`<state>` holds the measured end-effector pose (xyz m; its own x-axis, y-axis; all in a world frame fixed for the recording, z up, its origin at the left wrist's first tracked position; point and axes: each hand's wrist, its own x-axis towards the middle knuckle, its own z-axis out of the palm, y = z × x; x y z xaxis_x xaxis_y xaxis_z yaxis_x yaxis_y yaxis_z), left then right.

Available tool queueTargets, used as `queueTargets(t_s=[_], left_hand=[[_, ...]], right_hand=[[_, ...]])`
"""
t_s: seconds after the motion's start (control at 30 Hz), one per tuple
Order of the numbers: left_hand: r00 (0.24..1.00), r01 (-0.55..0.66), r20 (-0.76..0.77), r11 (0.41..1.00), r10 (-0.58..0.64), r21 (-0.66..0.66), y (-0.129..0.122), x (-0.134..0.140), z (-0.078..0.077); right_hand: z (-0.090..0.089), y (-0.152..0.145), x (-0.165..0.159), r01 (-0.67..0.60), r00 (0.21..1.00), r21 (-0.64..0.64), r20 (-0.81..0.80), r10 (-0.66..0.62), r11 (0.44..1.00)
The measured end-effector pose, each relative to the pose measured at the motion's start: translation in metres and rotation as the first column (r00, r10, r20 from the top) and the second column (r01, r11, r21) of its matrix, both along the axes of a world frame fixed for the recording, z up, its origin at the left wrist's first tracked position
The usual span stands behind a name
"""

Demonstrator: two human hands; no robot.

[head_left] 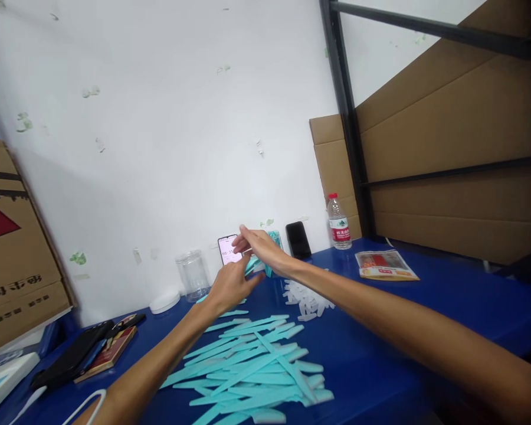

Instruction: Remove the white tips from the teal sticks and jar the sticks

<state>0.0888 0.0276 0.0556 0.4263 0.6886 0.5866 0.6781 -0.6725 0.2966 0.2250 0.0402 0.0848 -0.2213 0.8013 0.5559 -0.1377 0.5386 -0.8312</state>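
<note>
My left hand (232, 286) is raised above the table with its thumb and fingers around a few teal eyebrow razors (252, 265). My right hand (263, 249) reaches in from the right just over them, fingers stretched out and palm turned toward the left hand. Its palm side is partly hidden. Below my hands spreads a loose pile of teal eyebrow razors (256, 366). To the right of the pile lies a heap of small whitish plastic caps (307, 299). Behind my right hand, a clear container filled with teal razors (274, 237) is partly covered.
On the blue table (358, 348) stand a clear jar (193, 274), a white lid (164, 302), a lit phone (227, 250), a dark phone (298, 239) and a water bottle (338, 224). A packet (386, 264) lies right; a black case (73, 354) lies left.
</note>
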Motion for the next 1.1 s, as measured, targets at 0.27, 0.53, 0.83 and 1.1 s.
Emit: queueTargets(t_s=[0.27,0.53,0.83,1.1], left_hand=[[0.304,0.613,0.929,0.79,-0.212,-0.021,-0.005,-0.017,0.077],[0.273,0.519,0.962,0.844,-0.015,-0.134,-0.023,0.0,0.055],[0.197,0.455,0.977,0.89,-0.075,-0.023,-0.023,0.016,0.042],[0.463,0.469,0.88,0.871,-0.101,-0.147,-0.041,0.038,0.019]], right_hand=[[-0.011,-0.032,0.004,-0.056,0.998,-0.279,-0.02,0.052,0.959],[-0.024,-0.049,-0.002,0.067,0.901,0.297,0.391,-0.186,0.953],[-0.044,-0.033,-0.014,0.002,0.982,-0.293,-0.18,-0.057,0.956],[-0.012,-0.035,-0.022,-0.078,0.945,-0.269,-0.328,-0.015,0.96]])
